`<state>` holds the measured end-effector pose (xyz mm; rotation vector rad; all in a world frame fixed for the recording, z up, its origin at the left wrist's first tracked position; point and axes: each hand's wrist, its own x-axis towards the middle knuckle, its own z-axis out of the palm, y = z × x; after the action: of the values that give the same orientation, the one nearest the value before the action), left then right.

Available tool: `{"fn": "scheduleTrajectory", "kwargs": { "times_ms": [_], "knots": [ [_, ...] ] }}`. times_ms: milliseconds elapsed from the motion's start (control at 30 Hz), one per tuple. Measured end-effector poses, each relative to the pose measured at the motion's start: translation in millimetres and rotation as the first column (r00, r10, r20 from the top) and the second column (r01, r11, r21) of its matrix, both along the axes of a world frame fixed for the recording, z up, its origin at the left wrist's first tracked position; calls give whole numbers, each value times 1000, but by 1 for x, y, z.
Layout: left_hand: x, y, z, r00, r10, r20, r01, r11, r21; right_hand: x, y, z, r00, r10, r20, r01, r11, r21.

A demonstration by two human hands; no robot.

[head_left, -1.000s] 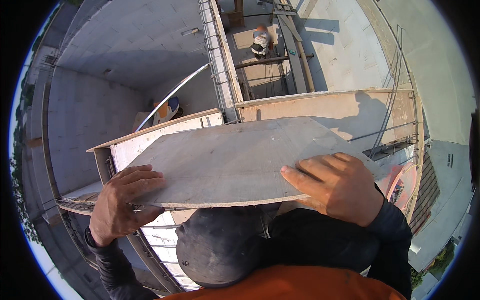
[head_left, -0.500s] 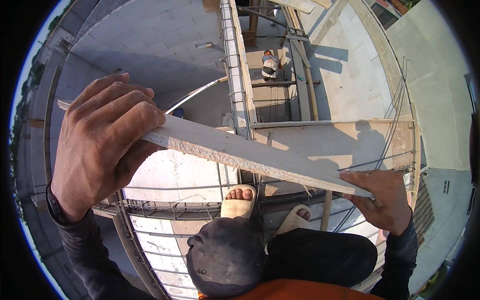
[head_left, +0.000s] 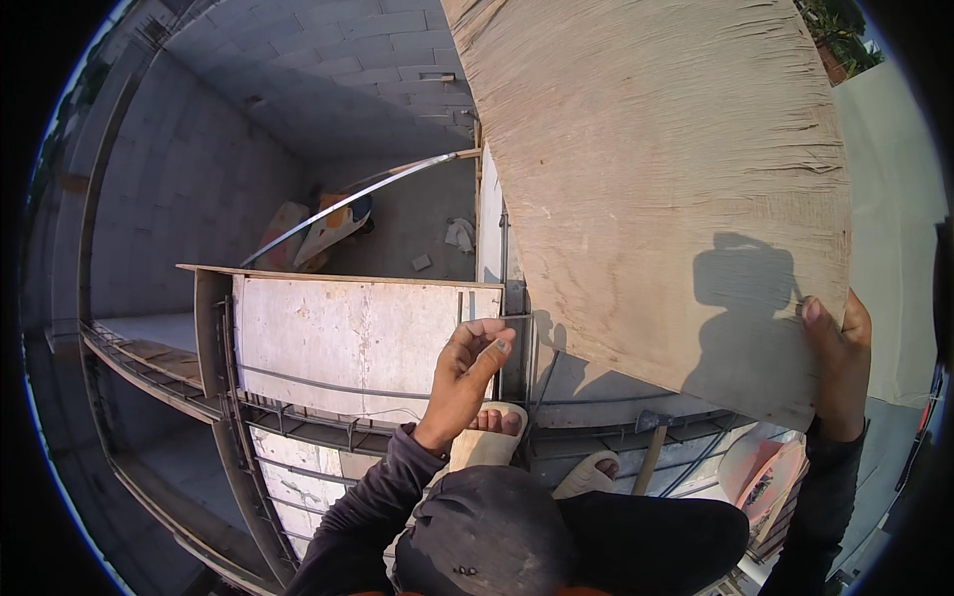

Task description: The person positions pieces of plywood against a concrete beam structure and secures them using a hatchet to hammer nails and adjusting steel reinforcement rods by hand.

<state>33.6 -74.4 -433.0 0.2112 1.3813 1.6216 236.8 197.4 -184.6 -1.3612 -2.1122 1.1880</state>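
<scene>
The grey block walls [head_left: 368, 60] of the room below take up the most, ahead and to my left. Next comes the plywood board [head_left: 636, 179], on my right and running off the top of the view, its grainy face toward me, its edges splintered, a shadow of head and shoulders thrown across it. The white-faced panel [head_left: 338, 333] lies to the left of it, a dark steel bar crossing its near part. A long pale strip [head_left: 353, 204] slants over the room beyond. My dark-trousered knees [head_left: 487, 536] fill the bottom middle. A pink tub [head_left: 763, 477] sits near the board's lower right corner. Closer in, the wooden-handled hammer [head_left: 651, 455] stands out below the board's lower edge, beside my pale sandals [head_left: 482, 457]. My right hand [head_left: 841, 358] grips the board low on its right edge, thumb on the face. My left hand [head_left: 465, 377] is just beside the board's lower left corner, fingers loosely curled, thumb close to the fingertips, and I see nothing in it.
</scene>
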Motion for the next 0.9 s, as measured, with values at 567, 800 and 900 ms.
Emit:
{"fn": "scheduleTrajectory", "kwargs": {
  "times_ms": [567,800,900],
  "knots": [
    [-136,14,55,763,615,198,-641,760,112,-250,-3,-180,852,169,-495,-513,461,-724],
    [-207,-26,26,808,584,80,-586,810,-3,-168,53,-184,880,411,-237,-442,531,-723],
    [-223,-22,0,846,530,-57,-532,831,-161,-79,66,-198,947,321,16,-210,655,-726]
  ]
}}
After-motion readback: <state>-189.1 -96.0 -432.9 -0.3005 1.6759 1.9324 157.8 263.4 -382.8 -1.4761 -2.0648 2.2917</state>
